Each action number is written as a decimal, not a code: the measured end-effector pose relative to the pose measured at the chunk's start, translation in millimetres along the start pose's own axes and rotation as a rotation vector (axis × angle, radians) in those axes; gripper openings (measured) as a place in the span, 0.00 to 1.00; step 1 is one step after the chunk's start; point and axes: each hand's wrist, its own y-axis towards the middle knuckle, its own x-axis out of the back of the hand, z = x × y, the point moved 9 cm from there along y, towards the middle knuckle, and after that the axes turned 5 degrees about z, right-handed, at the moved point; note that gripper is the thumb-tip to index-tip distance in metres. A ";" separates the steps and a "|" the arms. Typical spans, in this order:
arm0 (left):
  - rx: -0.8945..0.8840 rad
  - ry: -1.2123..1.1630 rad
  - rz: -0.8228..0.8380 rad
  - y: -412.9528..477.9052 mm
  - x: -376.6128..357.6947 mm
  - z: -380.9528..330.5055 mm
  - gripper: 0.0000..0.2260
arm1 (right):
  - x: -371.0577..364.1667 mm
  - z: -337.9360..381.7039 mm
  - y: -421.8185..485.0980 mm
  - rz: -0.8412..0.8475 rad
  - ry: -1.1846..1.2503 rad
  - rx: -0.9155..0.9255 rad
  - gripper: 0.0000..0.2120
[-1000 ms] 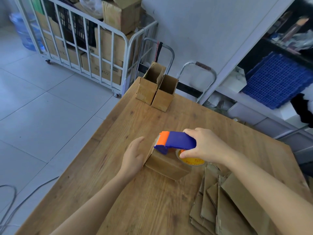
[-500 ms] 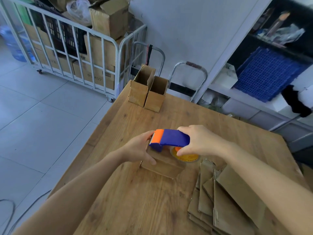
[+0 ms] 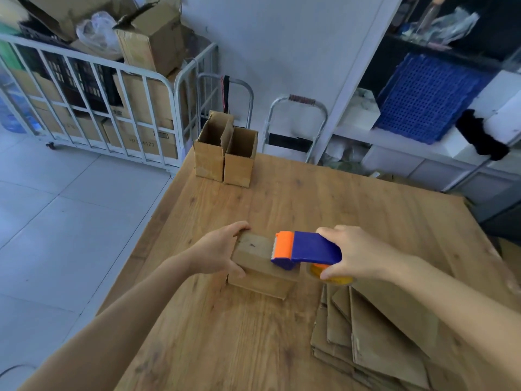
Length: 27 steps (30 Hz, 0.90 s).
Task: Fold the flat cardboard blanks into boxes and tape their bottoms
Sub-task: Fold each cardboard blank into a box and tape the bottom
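dispenser slid right along box, roll half-hidden.

Matt cardboard box, wooden table

Lighting: bright, even daylight with a cool blue cast, strongest on the floor tiles at left. The shelving at upper right falls dim, and the folded box throws only a soft, narrow shadow on the bench. Picture quality: sharpest at centre around the tape dispenser, smeared at lower right over the flat blanks; wide-angle bowing bends the cage trolley rails at the left edge.
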 end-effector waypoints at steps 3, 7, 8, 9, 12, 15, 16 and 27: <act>-0.016 0.394 -0.054 0.0 0.3 -23.1 0.43 | -5.5 -4.2 2.4 -0.037 0.019 -0.002 0.27; -0.040 0.607 -0.078 3.2 -33.8 -52.0 0.54 | -7.3 -4.7 2.4 -0.051 0.029 0.000 0.28; -0.040 0.642 -0.077 5.1 -40.1 -52.2 0.55 | -8.0 -4.7 1.9 -0.047 0.036 0.005 0.28; -0.038 0.673 -0.087 5.8 -42.3 -51.1 0.55 | -8.7 -5.3 1.1 -0.042 0.040 0.011 0.28; -0.049 0.721 -0.107 4.8 -42.6 -48.6 0.51 | -11.7 -9.8 -5.5 -0.037 0.092 0.008 0.28; -0.045 0.765 -0.115 5.3 -43.9 -48.5 0.47 | -12.5 -19.1 -21.1 -0.039 0.132 0.011 0.26; -0.038 0.765 -0.103 5.9 -44.7 -48.0 0.47 | -12.1 -26.5 -28.5 -0.039 0.149 0.000 0.26; -0.063 0.788 -0.032 6.6 -48.0 -52.6 0.54 | -24.1 -43.9 -76.4 -0.075 0.089 -0.044 0.29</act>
